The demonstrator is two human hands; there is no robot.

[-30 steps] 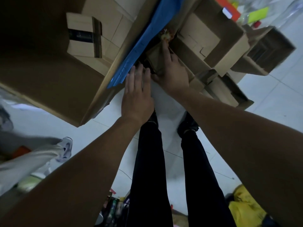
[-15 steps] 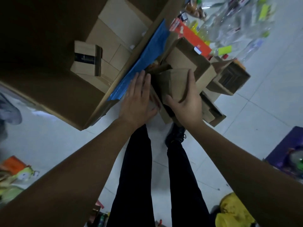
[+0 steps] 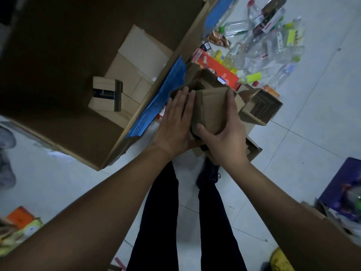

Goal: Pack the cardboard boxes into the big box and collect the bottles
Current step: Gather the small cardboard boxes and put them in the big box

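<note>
A brown cardboard box (image 3: 210, 108) is lifted off the pile, held between both hands. My left hand (image 3: 175, 124) lies flat against its left side. My right hand (image 3: 224, 133) wraps its right side, thumb on the front face. The big open box (image 3: 121, 141) lies to the left, with a taped small box (image 3: 106, 96) and flat cardboard inside. A heap of clear plastic bottles (image 3: 259, 45) lies on the floor at the upper right.
A blue sheet (image 3: 162, 98) hangs on the big box's near wall. A red carton (image 3: 216, 71) and an open divided box (image 3: 259, 108) sit behind my hands. More cardboard (image 3: 254, 151) lies under them. A purple box (image 3: 343, 182) stands at the right, on white tiled floor.
Both hands closed around the cardboard box and lifted it off the pile. The camera tilted, bringing the bottle heap into view.
</note>
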